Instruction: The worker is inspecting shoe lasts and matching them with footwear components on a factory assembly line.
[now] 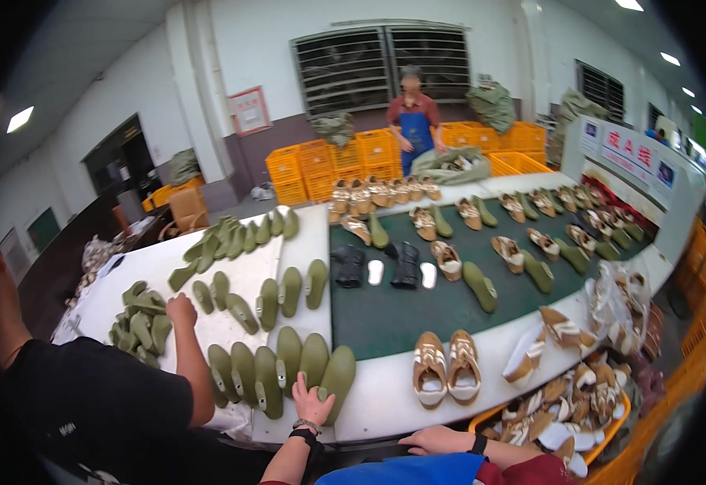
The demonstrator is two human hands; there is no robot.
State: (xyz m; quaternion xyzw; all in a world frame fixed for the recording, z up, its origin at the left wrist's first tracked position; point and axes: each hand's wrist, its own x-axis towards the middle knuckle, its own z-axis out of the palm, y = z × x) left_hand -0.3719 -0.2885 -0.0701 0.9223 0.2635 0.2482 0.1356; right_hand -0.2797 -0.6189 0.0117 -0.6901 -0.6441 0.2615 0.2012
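Note:
My left hand (311, 404) has its fingers and thumb about the near end of a green shoe last (315, 359). Its thumb is close to the rightmost last (340, 380) of that near row. More lasts (242, 372) stand close together to the left. My right hand (439, 440) is low at the table's near edge, fingers stretched to the left and nothing seen in them. Beyond it, a pair of tan and white sneakers (447, 368) sits on the white tabletop (381, 388).
At left, a co-worker's hand (181, 309) touches a heap of lasts (140, 323). Shoes and lasts line the green belt (369, 323), with black boots (405, 265) among them. An orange crate (482, 419) of shoes stands at right. Across the table is another person (414, 121).

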